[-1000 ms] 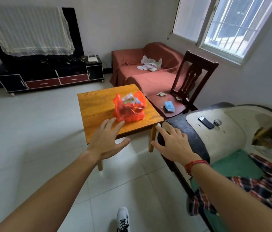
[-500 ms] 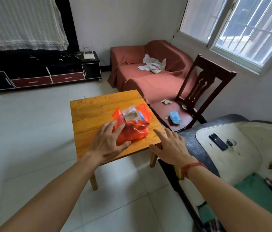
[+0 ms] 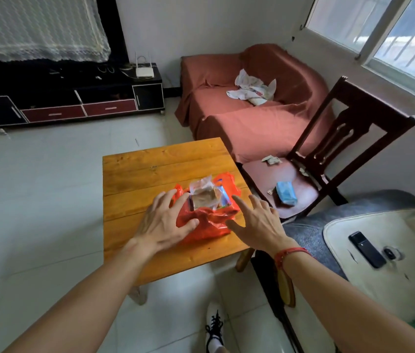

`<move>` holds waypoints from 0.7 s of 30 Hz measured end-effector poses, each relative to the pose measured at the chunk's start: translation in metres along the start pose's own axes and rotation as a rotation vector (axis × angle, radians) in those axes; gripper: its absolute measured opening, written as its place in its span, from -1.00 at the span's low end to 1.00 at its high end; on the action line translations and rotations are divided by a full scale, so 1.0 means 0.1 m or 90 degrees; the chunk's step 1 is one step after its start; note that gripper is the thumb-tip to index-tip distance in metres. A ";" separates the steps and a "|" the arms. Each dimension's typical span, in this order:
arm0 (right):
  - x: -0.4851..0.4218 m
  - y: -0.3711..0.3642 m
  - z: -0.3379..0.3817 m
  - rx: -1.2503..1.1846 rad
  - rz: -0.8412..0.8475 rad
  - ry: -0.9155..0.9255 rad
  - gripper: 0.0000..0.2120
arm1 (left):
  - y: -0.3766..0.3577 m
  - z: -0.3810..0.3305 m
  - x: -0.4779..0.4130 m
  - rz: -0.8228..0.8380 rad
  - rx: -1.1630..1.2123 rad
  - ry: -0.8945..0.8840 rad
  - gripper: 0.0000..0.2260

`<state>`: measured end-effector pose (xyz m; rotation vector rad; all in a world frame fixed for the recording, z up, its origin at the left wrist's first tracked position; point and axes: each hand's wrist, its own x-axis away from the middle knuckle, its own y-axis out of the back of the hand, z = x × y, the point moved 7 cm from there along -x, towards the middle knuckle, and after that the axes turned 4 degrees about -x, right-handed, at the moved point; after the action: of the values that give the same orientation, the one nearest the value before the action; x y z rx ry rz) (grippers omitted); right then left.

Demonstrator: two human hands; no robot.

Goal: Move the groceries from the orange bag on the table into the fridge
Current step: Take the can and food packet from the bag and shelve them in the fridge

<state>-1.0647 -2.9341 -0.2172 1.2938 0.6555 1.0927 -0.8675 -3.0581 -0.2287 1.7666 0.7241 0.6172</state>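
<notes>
An orange plastic bag (image 3: 207, 224) sits on the small wooden table (image 3: 150, 171), its mouth open upward. Wrapped groceries (image 3: 205, 197) show inside, a brownish packet and clear and blue wrappers. My left hand (image 3: 164, 222) is at the bag's left side with fingers spread, its thumb against the orange plastic. At the bag's right side is my right hand (image 3: 257, 222), fingers spread and straight, the thumb close to the plastic. Neither hand grips anything. No fridge is in view.
A dark wooden chair (image 3: 328, 154) with a blue packet (image 3: 286, 193) on its seat stands right of the table. Behind it is a red-covered sofa (image 3: 247, 110). A TV cabinet (image 3: 68, 103) lines the far wall. A black phone (image 3: 367, 249) lies on a white surface at right.
I have come closer to the table. Both hands have reached forward from short of the bag to either side of it, the left now touching it.
</notes>
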 end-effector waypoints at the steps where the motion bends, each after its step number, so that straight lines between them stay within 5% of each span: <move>1: -0.15 -0.01 -0.05 -0.003 0.011 0.004 -0.21 | -0.03 0.00 -0.13 0.006 0.005 0.013 -0.25; 21: -1.72 -0.41 -0.40 -0.056 0.136 0.034 -0.28 | -0.34 0.26 -1.43 0.067 0.062 0.104 -0.25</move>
<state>-1.1556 -3.0692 -0.2958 1.2826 0.5114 1.3200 -0.9519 -3.1712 -0.2775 1.8676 0.7883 0.8172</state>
